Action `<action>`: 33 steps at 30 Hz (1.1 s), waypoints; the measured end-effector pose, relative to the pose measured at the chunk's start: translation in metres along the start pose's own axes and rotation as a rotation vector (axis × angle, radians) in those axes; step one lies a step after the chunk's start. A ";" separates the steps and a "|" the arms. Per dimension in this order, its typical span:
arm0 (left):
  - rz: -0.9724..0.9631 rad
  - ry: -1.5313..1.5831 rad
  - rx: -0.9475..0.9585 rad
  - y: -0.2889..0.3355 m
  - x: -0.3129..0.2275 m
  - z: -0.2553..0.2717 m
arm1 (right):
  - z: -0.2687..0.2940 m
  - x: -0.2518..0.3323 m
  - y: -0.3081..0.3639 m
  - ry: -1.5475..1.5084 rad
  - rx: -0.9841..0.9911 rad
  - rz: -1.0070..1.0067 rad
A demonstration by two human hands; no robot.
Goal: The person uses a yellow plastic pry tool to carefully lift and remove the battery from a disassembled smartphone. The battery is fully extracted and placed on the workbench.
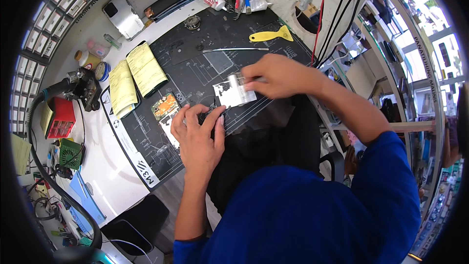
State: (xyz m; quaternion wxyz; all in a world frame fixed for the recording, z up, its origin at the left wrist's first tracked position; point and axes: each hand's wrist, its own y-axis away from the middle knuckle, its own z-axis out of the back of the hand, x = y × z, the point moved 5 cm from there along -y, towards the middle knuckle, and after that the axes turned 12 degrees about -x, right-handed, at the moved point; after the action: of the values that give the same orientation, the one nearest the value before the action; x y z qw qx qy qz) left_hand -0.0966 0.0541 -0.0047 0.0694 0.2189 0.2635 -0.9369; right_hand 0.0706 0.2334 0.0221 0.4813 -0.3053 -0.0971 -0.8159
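My left hand point(199, 134) lies with its fingers apart over an opened phone point(166, 110), whose orange and green circuit board shows beyond the fingers. Its index fingertip is close to the near left corner of a flat silver-white rectangular piece point(234, 97) with ragged black patches. At that piece's right side, my right hand point(273, 76) is closed in a pinch, its fingertips slightly blurred. A shiny, rounded silver part point(237, 80) lies by those fingertips. What exactly they grip is not clear. Both the piece and the phone rest on a dark work mat point(190, 76).
Beyond my hands lie a thin metal pry tool point(237, 49) and a yellow scraper point(272, 34). Yellow note sheets point(146, 68) stand left of the mat. Tubes point(214, 0), a brush point(247, 1) and a pale phone point(123, 16) are farther back. A red box point(61, 117) sits far left.
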 end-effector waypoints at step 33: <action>0.002 0.030 0.003 0.001 0.000 -0.001 | 0.011 -0.009 0.016 -0.055 -0.017 -0.123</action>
State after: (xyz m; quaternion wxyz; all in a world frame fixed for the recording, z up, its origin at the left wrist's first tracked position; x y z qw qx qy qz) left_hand -0.0959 0.0540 -0.0058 0.0661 0.2335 0.2627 -0.9339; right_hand 0.0923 0.2367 0.0232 0.4247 -0.3254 -0.1218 -0.8360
